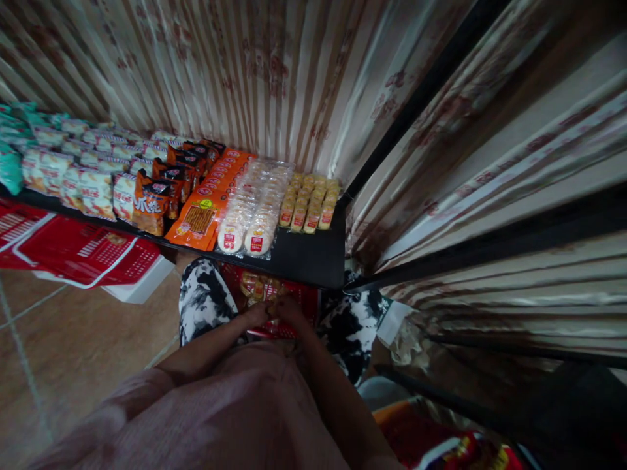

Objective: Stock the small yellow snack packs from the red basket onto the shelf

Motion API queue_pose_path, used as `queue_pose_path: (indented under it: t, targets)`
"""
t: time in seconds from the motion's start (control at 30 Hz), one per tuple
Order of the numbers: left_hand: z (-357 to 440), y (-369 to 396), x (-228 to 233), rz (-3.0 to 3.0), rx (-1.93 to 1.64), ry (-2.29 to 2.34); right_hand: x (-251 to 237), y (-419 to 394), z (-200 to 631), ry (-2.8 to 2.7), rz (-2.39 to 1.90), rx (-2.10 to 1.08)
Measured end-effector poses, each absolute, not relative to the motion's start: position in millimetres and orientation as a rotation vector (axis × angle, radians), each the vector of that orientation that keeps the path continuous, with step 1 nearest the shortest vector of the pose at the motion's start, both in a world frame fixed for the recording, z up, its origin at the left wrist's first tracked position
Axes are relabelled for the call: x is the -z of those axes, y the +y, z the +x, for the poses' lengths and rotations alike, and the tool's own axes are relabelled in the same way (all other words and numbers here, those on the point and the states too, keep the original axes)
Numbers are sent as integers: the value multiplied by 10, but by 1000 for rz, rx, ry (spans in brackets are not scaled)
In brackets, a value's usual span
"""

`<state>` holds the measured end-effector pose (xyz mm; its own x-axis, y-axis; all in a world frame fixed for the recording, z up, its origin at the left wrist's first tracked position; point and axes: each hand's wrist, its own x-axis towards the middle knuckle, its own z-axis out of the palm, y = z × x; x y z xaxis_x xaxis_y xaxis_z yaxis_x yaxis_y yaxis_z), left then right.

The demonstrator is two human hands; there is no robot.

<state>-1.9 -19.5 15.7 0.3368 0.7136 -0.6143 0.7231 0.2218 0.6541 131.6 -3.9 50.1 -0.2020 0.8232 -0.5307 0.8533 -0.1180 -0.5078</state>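
My left hand (258, 314) and my right hand (289, 309) meet low between my knees, over a red basket (309, 301). Both look closed, with the fingers close together. Whatever they pinch is too dark and small to make out. Just beyond them, yellowish wrapped snack packs (255, 284) lie in the basket. On the black shelf (308, 260) above stand short rows of yellow biscuit packs (310, 205). To their left are clear packs of round white crackers (243, 238) and flat orange snack bags (200, 215).
Orange-black bags (151, 205), white snack bags (95, 192) and teal bags (10, 166) fill the shelf's left side. Red baskets (93, 251) with white handles sit below on the tiled floor (73, 339). A pleated curtain (274, 72) and black poles (416, 104) border the shelf.
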Motion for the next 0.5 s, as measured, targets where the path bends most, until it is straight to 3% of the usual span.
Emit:
queue_pose_path:
  t: [0.5]
  targets:
    - [-82, -247, -566, 1260, -245, 1295, -792, 3, 1497, 2162, 2025, 1440]
